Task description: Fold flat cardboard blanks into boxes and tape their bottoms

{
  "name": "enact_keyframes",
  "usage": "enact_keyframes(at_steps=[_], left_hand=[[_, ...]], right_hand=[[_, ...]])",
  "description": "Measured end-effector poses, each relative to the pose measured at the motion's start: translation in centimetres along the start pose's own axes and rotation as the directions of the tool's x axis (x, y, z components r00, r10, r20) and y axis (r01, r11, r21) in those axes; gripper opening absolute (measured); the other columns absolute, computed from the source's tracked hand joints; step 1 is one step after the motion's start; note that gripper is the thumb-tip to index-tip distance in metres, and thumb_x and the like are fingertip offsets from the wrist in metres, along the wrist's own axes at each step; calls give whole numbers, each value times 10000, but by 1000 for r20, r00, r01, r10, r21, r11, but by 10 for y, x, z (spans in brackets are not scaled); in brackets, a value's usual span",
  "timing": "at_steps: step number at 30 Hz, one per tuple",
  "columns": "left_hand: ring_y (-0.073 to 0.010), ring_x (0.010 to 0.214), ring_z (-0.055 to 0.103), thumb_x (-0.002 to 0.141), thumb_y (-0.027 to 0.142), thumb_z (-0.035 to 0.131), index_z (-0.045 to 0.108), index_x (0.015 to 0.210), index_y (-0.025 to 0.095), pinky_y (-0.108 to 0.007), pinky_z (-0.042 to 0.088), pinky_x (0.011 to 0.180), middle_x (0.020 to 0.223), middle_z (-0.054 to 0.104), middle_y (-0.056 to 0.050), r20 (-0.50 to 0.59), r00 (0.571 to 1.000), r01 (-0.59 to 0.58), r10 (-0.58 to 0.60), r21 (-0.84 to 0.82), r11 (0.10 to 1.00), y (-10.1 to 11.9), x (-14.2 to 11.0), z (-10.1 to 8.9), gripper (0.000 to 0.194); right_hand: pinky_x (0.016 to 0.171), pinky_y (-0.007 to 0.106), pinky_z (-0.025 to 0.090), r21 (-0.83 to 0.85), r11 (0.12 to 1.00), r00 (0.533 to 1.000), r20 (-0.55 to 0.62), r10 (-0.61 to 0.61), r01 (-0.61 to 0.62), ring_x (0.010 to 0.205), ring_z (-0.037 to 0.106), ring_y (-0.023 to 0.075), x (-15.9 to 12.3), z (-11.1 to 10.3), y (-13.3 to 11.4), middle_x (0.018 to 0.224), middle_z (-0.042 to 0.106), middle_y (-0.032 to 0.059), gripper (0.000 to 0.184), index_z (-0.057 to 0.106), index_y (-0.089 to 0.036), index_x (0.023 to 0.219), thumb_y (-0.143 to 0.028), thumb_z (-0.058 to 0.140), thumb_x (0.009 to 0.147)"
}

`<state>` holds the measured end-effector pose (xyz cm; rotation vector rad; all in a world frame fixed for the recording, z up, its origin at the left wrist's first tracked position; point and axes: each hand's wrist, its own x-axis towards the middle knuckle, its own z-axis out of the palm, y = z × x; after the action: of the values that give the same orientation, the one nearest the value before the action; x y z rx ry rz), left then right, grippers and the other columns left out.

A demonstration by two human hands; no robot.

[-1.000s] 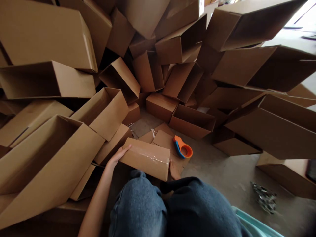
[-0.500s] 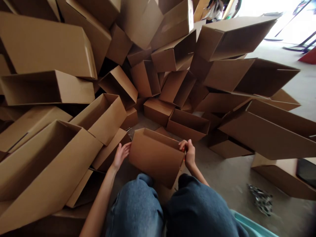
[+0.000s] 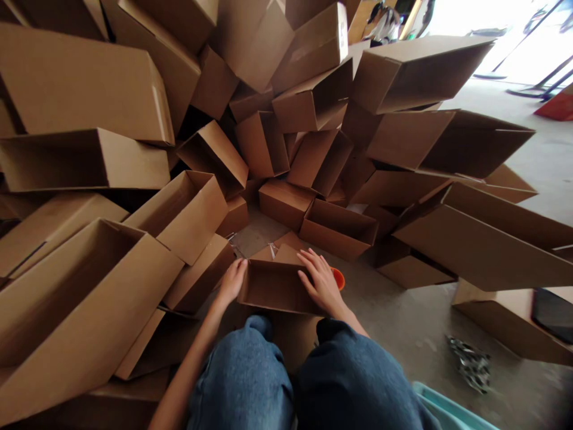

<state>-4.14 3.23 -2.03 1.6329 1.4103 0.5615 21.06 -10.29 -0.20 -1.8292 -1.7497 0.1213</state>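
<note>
A brown cardboard box (image 3: 275, 288) stands in front of my knees, its open side turned up toward me. At its left end, my left hand (image 3: 233, 280) grips the edge with the fingers closed. My right hand (image 3: 320, 280) lies over the right end, fingers spread and stretched toward the far rim, the thumb apart from them. Just beyond that rim is a smaller piece of cardboard (image 3: 287, 254). Partly hidden behind my right hand is an orange rounded object (image 3: 339, 279), whose kind I cannot make out.
Many open cardboard boxes (image 3: 192, 206) are piled to the left, ahead and to the right (image 3: 487, 239). On the floor at right lies a crumpled dark, shiny bundle (image 3: 470, 363). A light-blue plastic edge (image 3: 447, 409) shows at the bottom right. Far off sits a person (image 3: 385, 24).
The box has tipped so its open side now faces up toward me. My left hand has closed on its left edge; my right hand has shifted left over its right end, fingers spreading.
</note>
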Motion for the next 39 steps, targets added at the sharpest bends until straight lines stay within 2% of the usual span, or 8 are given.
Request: enact_keyframes(at_steps=[3,5,7,9,14,25,33,39], left_hand=[[-289,1505,279,989,513,353,419,1483,70,-462,229,1224,1561,403,-204,-96,951,-255,293,291,922,29,-11,23,668],[-261,1544,157,1012,437,339,339,1546,132,-499,120,1253,1620,323,-131,19,882,-428,470,445,787,38,-20,42,615],[-259,1549,128,1019,395,342,292,1573,200,-552,48,1251,1636,297,-80,169,834,-527,525,527,667,35,-24,59,590],[-278,1547,130,1015,394,363,250,1587,211,-599,38,1236,1645,268,-82,251,825,-549,506,570,611,25,-24,72,611],[-292,1554,63,1005,462,393,144,1606,185,-626,63,1221,1671,160,-108,279,826,-546,490,613,571,5,-14,84,707],[-329,1551,48,948,581,466,118,1609,156,-627,-2,1214,1672,129,-146,293,815,-562,501,614,555,5,-21,85,859],[-350,1548,43,923,597,504,154,1602,141,-638,-28,1205,1668,138,-165,312,819,-561,481,610,560,1,-26,86,890],[-366,1546,25,899,600,543,142,1602,124,-653,-32,1197,1667,121,-189,331,818,-566,471,606,558,2,-27,86,939]], right_hand=[[1211,611,152,-176,983,990,137,-22,46,1531,191,283,2,26,-7,1628,311,99,616,234,-210,1589,-463,294,1031],[1203,636,120,-247,968,982,188,-3,50,1534,178,286,-4,44,-7,1645,264,99,637,126,-230,1608,-458,277,1033],[1201,641,96,-291,955,976,216,4,60,1535,172,284,-11,57,-4,1652,241,91,653,43,-249,1607,-439,284,1031],[1206,631,78,-309,948,972,233,1,73,1540,154,277,-15,62,-1,1661,211,77,670,-1,-260,1601,-429,299,1027],[1214,601,72,-292,955,968,252,16,60,1542,147,254,-13,61,2,1665,197,68,650,15,-263,1604,-374,291,1026],[1203,627,38,-294,951,954,299,-1,92,1544,117,294,-18,56,-2,1679,108,95,765,-47,-218,1602,-332,363,967],[1188,635,-54,-258,961,958,287,-20,97,1545,96,312,-25,56,-2,1677,128,105,773,59,-201,1614,-324,398,931],[1189,641,-46,-254,964,946,324,4,83,1543,98,328,-24,54,-4,1678,112,114,826,64,-192,1614,-332,448,896]])
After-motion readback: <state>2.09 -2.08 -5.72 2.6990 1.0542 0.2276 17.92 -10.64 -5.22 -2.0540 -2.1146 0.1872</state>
